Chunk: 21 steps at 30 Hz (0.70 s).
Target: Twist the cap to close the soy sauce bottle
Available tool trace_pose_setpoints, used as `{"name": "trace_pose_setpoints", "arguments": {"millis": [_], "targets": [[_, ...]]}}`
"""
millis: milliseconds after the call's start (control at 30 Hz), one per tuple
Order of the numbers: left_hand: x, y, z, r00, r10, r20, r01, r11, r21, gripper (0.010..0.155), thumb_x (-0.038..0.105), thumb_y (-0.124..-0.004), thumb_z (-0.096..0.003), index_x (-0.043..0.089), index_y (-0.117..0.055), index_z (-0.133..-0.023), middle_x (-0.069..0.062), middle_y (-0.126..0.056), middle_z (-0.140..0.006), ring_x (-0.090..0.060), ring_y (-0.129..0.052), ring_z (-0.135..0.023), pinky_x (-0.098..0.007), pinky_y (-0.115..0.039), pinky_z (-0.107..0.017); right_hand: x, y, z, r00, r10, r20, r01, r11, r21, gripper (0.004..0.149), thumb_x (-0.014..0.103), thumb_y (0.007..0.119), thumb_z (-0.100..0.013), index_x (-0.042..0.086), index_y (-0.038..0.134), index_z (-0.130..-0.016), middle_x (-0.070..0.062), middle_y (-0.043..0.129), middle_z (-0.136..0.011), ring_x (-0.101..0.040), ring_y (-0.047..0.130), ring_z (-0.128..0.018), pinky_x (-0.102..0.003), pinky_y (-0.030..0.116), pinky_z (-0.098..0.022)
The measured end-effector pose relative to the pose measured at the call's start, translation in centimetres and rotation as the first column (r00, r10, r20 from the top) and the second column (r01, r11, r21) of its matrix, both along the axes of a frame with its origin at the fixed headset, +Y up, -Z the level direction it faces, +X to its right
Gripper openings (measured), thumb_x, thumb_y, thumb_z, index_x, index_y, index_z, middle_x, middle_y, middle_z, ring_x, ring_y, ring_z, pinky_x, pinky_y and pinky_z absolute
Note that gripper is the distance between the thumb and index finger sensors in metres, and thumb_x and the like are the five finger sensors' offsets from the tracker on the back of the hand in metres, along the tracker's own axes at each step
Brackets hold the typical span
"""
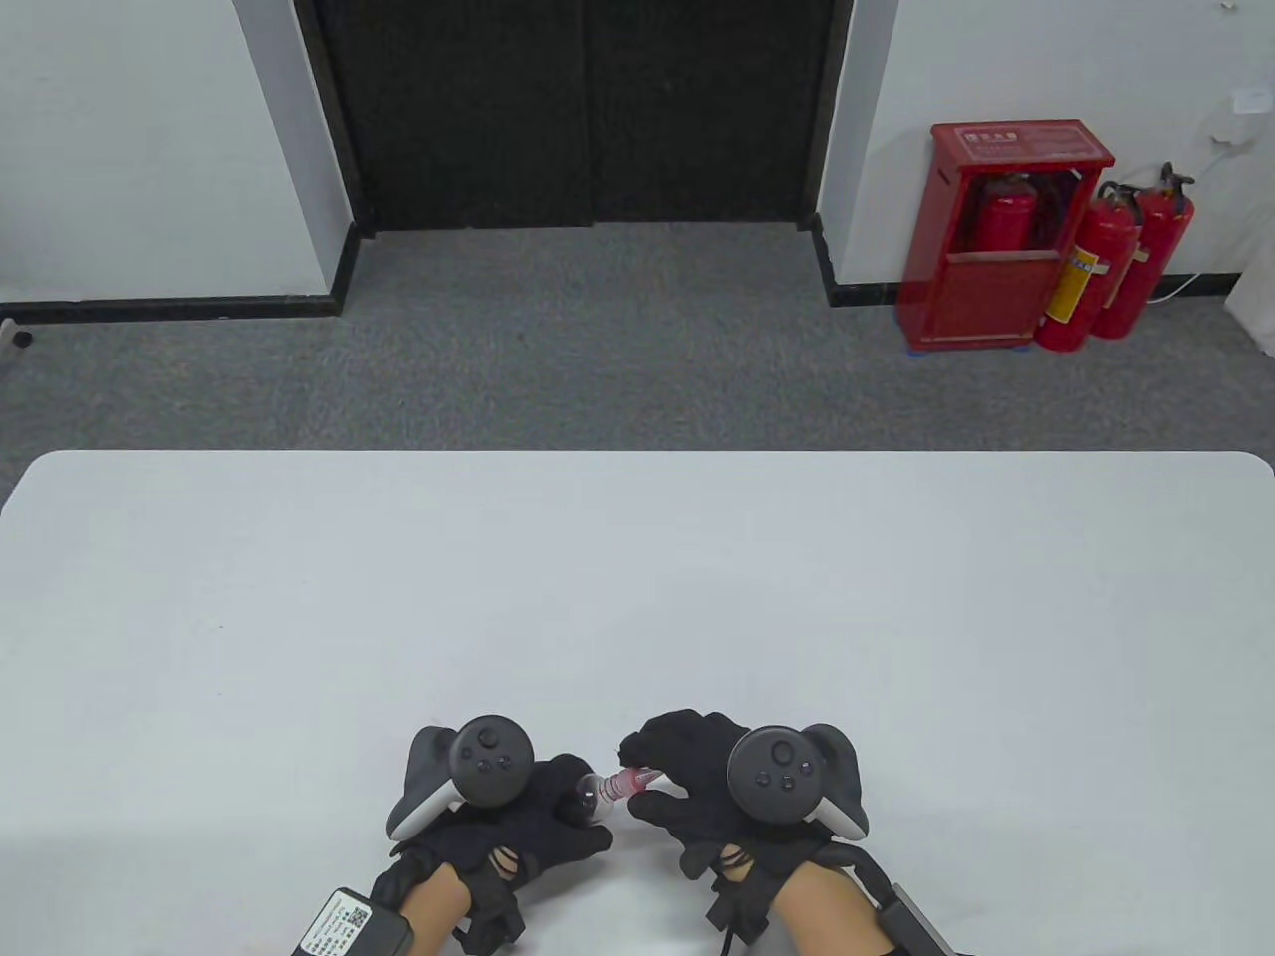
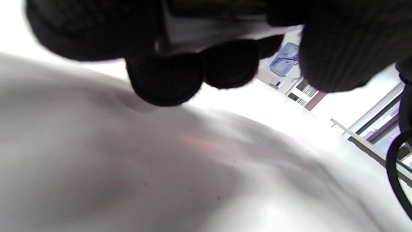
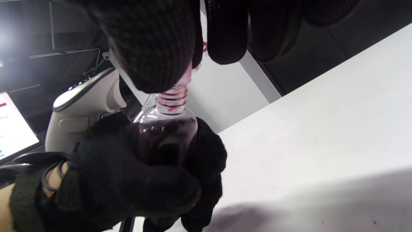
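A small clear soy sauce bottle (image 1: 596,791) with dark liquid lies tilted, its neck pointing right, near the table's front edge. My left hand (image 1: 563,802) grips its body; the right wrist view shows that grip (image 3: 128,180) around the bottle (image 3: 167,135). My right hand (image 1: 649,785) pinches the red cap (image 1: 637,780) at the bottle's mouth. In the right wrist view my fingers (image 3: 151,48) cover most of the cap (image 3: 188,72), and the threaded neck (image 3: 172,98) shows bare below them. The left wrist view shows only blurred fingertips (image 2: 165,80) above the table.
The white table (image 1: 637,597) stretches far beyond the hands. A lit screen (image 3: 13,129) stands at the left of the right wrist view. Red fire extinguishers (image 1: 1096,259) stand on the floor past the table.
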State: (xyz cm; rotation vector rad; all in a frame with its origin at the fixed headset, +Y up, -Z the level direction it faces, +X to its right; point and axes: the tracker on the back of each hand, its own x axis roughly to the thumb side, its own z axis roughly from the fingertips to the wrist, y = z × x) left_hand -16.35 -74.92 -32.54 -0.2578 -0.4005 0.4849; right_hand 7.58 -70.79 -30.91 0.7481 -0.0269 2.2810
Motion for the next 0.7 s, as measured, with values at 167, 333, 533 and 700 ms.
{"name": "trace_pose_setpoints", "arguments": {"millis": [167,333,533,700], "targets": [[0.24,0.13,0.17,1.000,-0.009,0.014,0.009,1.000,0.009,0.056,0.068,-0.096,-0.0347,0.046,-0.080,-0.084,0.020,-0.098,-0.075,-0.014,-0.112,-0.060,-0.033,-0.094,-0.027,-0.16,-0.09,0.06,1.000,0.018,-0.010,-0.018,1.000,0.007,0.056,0.037,0.093,-0.036,0.029,0.079,-0.090,-0.011,0.077,-0.098,-0.045,0.079,-0.074,-0.066,0.061,-0.053],[0.44,-0.02,0.21,0.999,-0.028,0.020,0.028,1.000,0.011,0.057,0.068,-0.096,-0.0348,0.046,-0.079,-0.084,0.020,-0.097,-0.076,-0.014,-0.111,-0.060,-0.033,-0.094,-0.027,-0.46,-0.21,0.17,0.997,0.069,-0.038,-0.068,0.997,0.030,0.056,0.036,0.093,-0.036,0.029,0.079,-0.090,-0.011,0.077,-0.099,-0.045,0.079,-0.074,-0.067,0.060,-0.054],[0.59,-0.09,0.23,0.999,-0.025,0.025,0.025,1.000,0.004,0.057,0.068,-0.096,-0.0348,0.046,-0.079,-0.085,0.019,-0.097,-0.076,-0.014,-0.111,-0.060,-0.033,-0.094,-0.027,-0.59,-0.23,0.24,0.995,0.090,-0.047,-0.089,0.996,0.025,0.057,0.034,0.093,-0.036,0.028,0.078,-0.091,-0.011,0.077,-0.099,-0.045,0.080,-0.074,-0.067,0.061,-0.054],[0.77,-0.32,0.20,0.999,-0.032,0.034,0.033,0.999,-0.006,0.057,0.068,-0.096,-0.0349,0.046,-0.079,-0.085,0.019,-0.097,-0.076,-0.014,-0.112,-0.060,-0.033,-0.094,-0.027,-0.85,-0.18,0.40,0.993,0.102,-0.066,-0.099,0.994,0.048,0.058,0.030,0.095,-0.035,0.025,0.078,-0.090,-0.009,0.079,-0.098,-0.045,0.082,-0.072,-0.067,0.062,-0.053]]}}
